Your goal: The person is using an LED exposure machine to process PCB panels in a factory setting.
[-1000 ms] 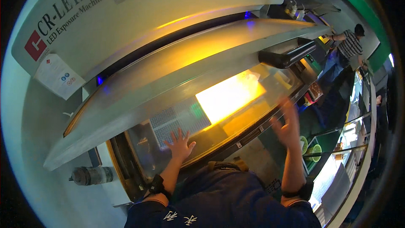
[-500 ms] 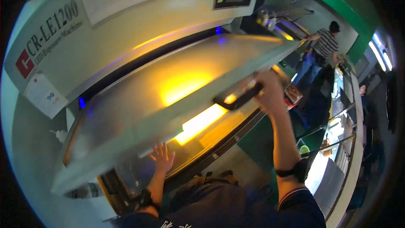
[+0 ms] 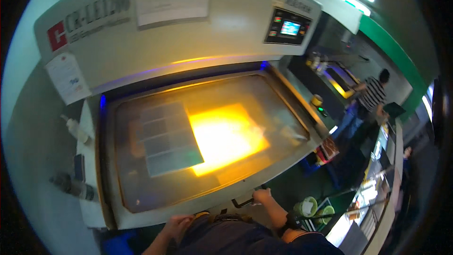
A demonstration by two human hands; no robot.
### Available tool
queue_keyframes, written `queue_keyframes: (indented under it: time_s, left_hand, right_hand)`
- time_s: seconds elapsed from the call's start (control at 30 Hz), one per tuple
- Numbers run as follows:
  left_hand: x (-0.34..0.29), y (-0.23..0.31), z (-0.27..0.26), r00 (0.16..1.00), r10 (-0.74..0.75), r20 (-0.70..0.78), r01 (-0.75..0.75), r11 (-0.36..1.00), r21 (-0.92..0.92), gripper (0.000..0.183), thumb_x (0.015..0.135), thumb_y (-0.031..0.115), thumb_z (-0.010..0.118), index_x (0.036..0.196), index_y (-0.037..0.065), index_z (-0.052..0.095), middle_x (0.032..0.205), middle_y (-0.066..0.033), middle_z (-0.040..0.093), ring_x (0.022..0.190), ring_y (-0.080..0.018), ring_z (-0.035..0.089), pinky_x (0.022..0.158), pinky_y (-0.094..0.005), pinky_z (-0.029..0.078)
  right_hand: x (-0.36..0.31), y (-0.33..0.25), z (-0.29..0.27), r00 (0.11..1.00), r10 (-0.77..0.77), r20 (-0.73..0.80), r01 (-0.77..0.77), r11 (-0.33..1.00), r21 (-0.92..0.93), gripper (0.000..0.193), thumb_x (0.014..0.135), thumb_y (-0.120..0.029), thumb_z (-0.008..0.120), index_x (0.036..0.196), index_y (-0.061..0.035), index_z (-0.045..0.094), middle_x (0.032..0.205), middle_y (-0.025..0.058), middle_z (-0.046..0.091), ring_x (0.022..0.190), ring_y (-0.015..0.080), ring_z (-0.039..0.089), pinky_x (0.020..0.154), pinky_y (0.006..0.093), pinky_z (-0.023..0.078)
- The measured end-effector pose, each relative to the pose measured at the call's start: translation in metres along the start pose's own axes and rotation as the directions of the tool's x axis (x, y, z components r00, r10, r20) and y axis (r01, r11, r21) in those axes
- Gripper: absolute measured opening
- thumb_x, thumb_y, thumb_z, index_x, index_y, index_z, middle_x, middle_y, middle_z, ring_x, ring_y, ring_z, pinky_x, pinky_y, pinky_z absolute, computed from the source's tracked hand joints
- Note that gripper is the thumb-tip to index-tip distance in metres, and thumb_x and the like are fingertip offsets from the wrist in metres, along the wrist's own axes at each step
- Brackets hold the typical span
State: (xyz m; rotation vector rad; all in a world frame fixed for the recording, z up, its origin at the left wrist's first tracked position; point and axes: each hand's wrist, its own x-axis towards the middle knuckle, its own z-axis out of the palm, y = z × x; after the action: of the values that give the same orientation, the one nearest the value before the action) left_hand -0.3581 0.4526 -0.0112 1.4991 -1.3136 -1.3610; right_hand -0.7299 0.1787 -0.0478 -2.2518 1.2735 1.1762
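Observation:
The large framed lid (image 3: 278, 172) of a light-table machine lies lowered over its bed, directly before me. Through its clear cover I see a grey translucent sheet (image 3: 171, 139) with paler rectangular panels, beside a bright yellow lit area (image 3: 226, 137). My right hand (image 3: 262, 197) is closed around the dark handle (image 3: 242, 203) at the lid's front edge. Just below that edge, farther left and close to my body, is my left hand (image 3: 177, 225). Motion smears its fingers, and nothing can be made out in it.
The machine's upper housing carries a control panel (image 3: 286, 27) and papers. On the left ledge stand a white bottle (image 3: 77, 130) and a dark bottle (image 3: 71, 185). Green bins (image 3: 307, 207) and a lit table (image 3: 363, 203) are at right. A person in a striped shirt (image 3: 371, 95) works beyond.
The lid has come down from a raised tilt to lie flat, my right hand moving down with its handle. My left hand has left the bed and drawn back toward my body.

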Motion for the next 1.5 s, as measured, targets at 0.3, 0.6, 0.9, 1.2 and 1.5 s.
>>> queue_keyframes:
  time_s: [0.3, 0.6, 0.9, 1.2, 1.5]
  left_hand:
    - [0.207, 0.020, -0.021, 0.908, 0.138, -0.395, 0.139, 0.791, 0.596, 0.074, 0.095, 0.049, 0.049, 0.150, 0.006, 0.027, 0.159, -0.0171, 0.014, 0.143, -0.0501, 0.012, 0.116, -0.0545, 0.020]
    - [0.302, 0.027, 0.063, 0.878, 0.238, -0.414, 0.239, 0.533, 0.812, 0.083, 0.088, 0.069, 0.042, 0.153, 0.021, 0.024, 0.162, -0.0105, 0.006, 0.141, -0.0556, 0.005, 0.110, -0.0703, 0.008]
    - [0.303, 0.024, 0.053, 0.876, 0.149, -0.458, 0.337, 0.489, 0.804, 0.087, 0.082, 0.067, 0.055, 0.152, 0.021, 0.029, 0.162, -0.0067, 0.011, 0.142, -0.0505, 0.014, 0.110, -0.0702, 0.011]
    - [0.306, 0.022, 0.064, 0.887, 0.131, -0.443, 0.350, 0.434, 0.830, 0.086, 0.080, 0.070, 0.054, 0.151, 0.026, 0.031, 0.161, -0.0033, 0.015, 0.144, -0.0471, 0.013, 0.112, -0.0675, 0.011]
    - [0.323, 0.023, 0.076, 0.892, 0.146, -0.427, 0.353, 0.365, 0.862, 0.080, 0.084, 0.069, 0.049, 0.150, 0.027, 0.032, 0.161, -0.0014, 0.016, 0.145, -0.0456, 0.012, 0.114, -0.0644, 0.007]
  right_hand:
    - [0.001, 0.004, -0.003, 0.993, 0.075, 0.091, -0.073, 0.997, -0.027, 0.056, 0.075, -0.057, 0.072, 0.114, -0.0159, 0.069, 0.122, 0.0092, 0.065, 0.117, 0.0284, 0.058, 0.098, 0.0566, 0.037]
    - [-0.075, -0.004, 0.027, 0.826, 0.172, -0.537, 0.388, 0.518, 0.762, 0.034, 0.084, -0.031, 0.070, 0.111, -0.0098, 0.067, 0.124, 0.0132, 0.061, 0.119, 0.0333, 0.055, 0.099, 0.0399, 0.044]
    - [-0.022, 0.046, 0.075, 0.986, -0.009, -0.167, 0.129, 0.674, 0.727, 0.050, 0.084, -0.020, 0.069, 0.129, -0.0057, 0.054, 0.132, 0.0204, 0.054, 0.125, 0.0378, 0.049, 0.104, 0.0426, 0.041]
    - [0.164, 0.141, 0.052, 0.891, -0.118, -0.438, 0.145, 0.989, 0.028, 0.055, 0.090, -0.033, 0.058, 0.137, -0.0066, 0.048, 0.141, 0.0197, 0.046, 0.133, 0.0353, 0.040, 0.110, 0.0477, 0.033]
    - [0.159, 0.147, 0.103, 0.667, -0.072, -0.742, 0.376, 0.892, 0.252, 0.045, 0.093, -0.032, 0.053, 0.130, -0.0069, 0.054, 0.134, 0.0173, 0.054, 0.124, 0.0365, 0.049, 0.107, 0.0487, 0.035]
